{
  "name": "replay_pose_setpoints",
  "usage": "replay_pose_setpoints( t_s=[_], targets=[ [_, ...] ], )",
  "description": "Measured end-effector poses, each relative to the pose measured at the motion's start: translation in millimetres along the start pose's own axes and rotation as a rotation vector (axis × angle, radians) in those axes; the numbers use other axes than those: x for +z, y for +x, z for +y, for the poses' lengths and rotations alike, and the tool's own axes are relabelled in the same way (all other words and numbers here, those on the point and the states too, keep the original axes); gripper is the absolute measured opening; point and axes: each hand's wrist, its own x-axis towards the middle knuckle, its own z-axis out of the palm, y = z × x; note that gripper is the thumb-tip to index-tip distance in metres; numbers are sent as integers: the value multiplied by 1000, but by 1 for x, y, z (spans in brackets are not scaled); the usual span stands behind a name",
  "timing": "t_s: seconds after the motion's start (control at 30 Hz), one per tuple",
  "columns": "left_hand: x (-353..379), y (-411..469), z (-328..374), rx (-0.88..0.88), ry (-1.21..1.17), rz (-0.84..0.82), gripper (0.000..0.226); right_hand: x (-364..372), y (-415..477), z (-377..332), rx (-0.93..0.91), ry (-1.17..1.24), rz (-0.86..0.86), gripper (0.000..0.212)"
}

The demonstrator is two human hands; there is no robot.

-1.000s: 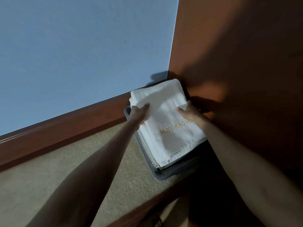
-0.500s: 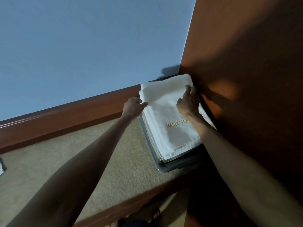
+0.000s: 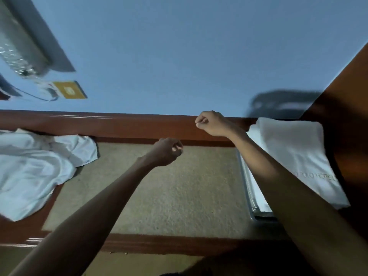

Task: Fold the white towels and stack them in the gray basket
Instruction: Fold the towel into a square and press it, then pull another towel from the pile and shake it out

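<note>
Left hand (image 3: 167, 151): fingers curled in, holding nothing. Right hand (image 3: 211, 123): likewise curled and empty, just beyond the left. Folded towel (image 3: 288, 148) lies atop the basket (image 3: 247, 186), right of the right hand, partly under its forearm. Crumpled towels (image 3: 33, 162) lie well left of the left hand.

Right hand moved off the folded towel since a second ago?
Yes. The right hand has left the folded towel and is now to its left, before the wooden rail, holding nothing.
</note>
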Motion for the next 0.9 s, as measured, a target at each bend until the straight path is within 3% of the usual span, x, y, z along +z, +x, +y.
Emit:
replay_pose_setpoints(
  t_s=[0.43,0.77,0.9],
  targets=[
    [-163,-196,-248,-284,92,121,19,209,77,-300,-227,-145,-261,14],
    [-221,-308,-391,-511,18,234,20,353,127,-439,-307,-259,-498,8],
    [-233,-334,-448,-587,-27,249,20,412,150,-482,-343,-274,-594,15]
  ],
)
